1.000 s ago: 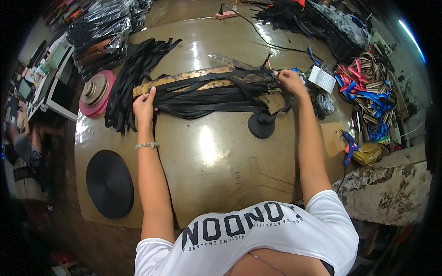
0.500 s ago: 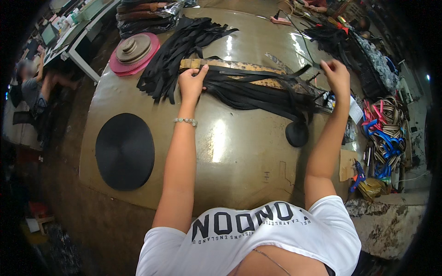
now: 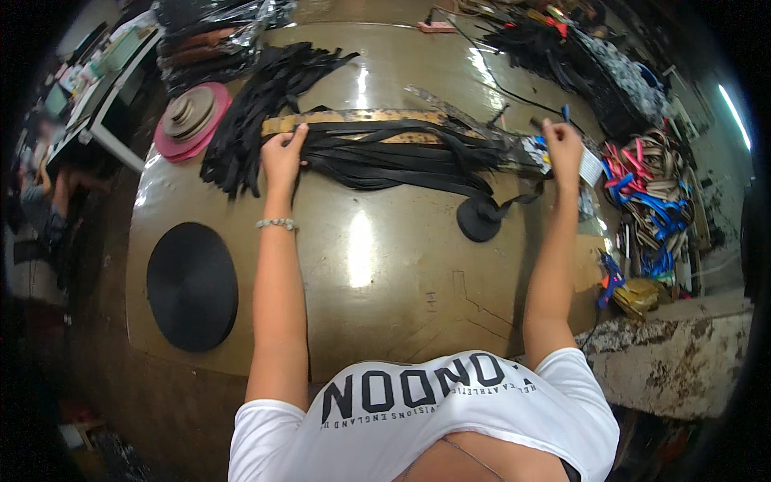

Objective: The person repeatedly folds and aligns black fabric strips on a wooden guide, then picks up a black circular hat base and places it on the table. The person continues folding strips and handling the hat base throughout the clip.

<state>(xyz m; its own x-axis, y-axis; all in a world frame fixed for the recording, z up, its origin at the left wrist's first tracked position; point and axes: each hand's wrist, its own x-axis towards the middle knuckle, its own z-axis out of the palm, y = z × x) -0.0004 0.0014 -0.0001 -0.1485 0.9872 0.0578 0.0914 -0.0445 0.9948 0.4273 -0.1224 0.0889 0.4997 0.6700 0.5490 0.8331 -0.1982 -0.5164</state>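
My left hand [image 3: 283,157] is closed on black webbing straps at the left end of a worn yellow measuring board [image 3: 353,120], its thumb resting on top. Many cut straps [image 3: 377,165] lie in a loose bundle along the board's near side. Off to the right, my right hand [image 3: 564,153] is pinched, with a short dark strap end showing at its fingertips. From a small roll of black webbing [image 3: 479,218], a strap leads up toward this hand. Part of that strap is hidden behind the hand and wrist.
A large black webbing coil [image 3: 193,287] lies at the table's left. Behind it are a black strap pile [image 3: 265,104] and pink and beige reels [image 3: 191,120]. Coloured straps [image 3: 654,193] heap on the right, near a blue glue gun [image 3: 610,277]. A cable [image 3: 498,80] crosses the far side.
The view has shifted, moving the table scene left in the picture. A strap now stretches from the small roll toward my right hand. My left hand keeps its hold at the board's end.
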